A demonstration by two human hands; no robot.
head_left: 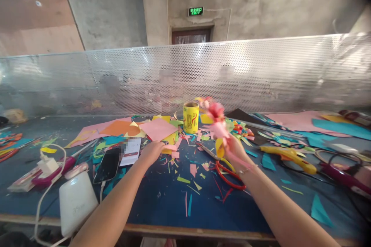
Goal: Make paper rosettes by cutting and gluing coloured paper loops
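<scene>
While our right hand [233,148] is raised over the table [162,210], its fingers are closed around the lower part of a paper flower [216,112], whose blurred pink-red bloom stands above the fingertips. We see the flower's long axis rise from the grip and lean up to the left, the bloom pointing away from us; pale pink strips trail back along the hand towards the wrist, and a yellow curl [219,147] hangs just beside the fingers.

Our left hand [152,152] is low over the scraps, its fingers bent together at a small pink strip [170,147]; we cannot tell whether they grip it or only touch it. That strip lies roughly crosswise, extending right from the fingertips.

Between our hands and farther back, a yellow cylinder [191,120] stands upright, its open end up; we cannot make out what is inside. Red-handled scissors [209,151] lie near our right hand, blades pointing away and to the left.
</scene>
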